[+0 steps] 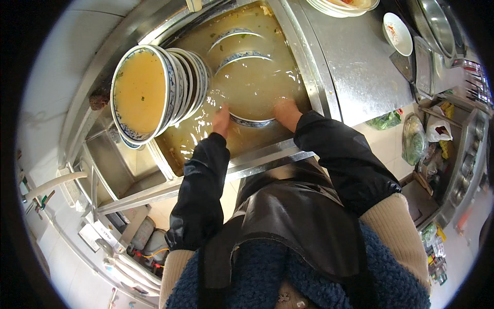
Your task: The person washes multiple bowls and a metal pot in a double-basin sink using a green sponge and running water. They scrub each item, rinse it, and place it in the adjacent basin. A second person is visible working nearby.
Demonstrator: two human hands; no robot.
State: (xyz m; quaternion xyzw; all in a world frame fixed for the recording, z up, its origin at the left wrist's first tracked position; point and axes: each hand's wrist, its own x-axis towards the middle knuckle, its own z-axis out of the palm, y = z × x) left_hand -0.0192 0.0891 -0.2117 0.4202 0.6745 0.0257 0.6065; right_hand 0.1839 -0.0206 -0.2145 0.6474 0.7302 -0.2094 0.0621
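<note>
A steel sink [281, 144] holds cloudy water with food bits in it. Both hands reach into it, their fingers hidden under the surface. My left hand [221, 119] is at the left side of a blue-patterned bowl [252, 123], whose near rim shows. On the bowl's right side is my right hand [286, 110]; whether either hand grips it cannot be told. Farther back, curved rims of patterned bowls [243, 56] break the surface. To the left leans a stack of blue-and-white bowls [170, 89], the top one full of orange-brown liquid.
A smaller steel basin [127, 166] adjoins on the left, with a pale hose [58, 185] beyond it. On the steel counter [359, 69] at right are stacked plates [339, 8], a white bowl [397, 34] with red residue, and steel pans [436, 23]. Bagged greens [414, 139] lie below.
</note>
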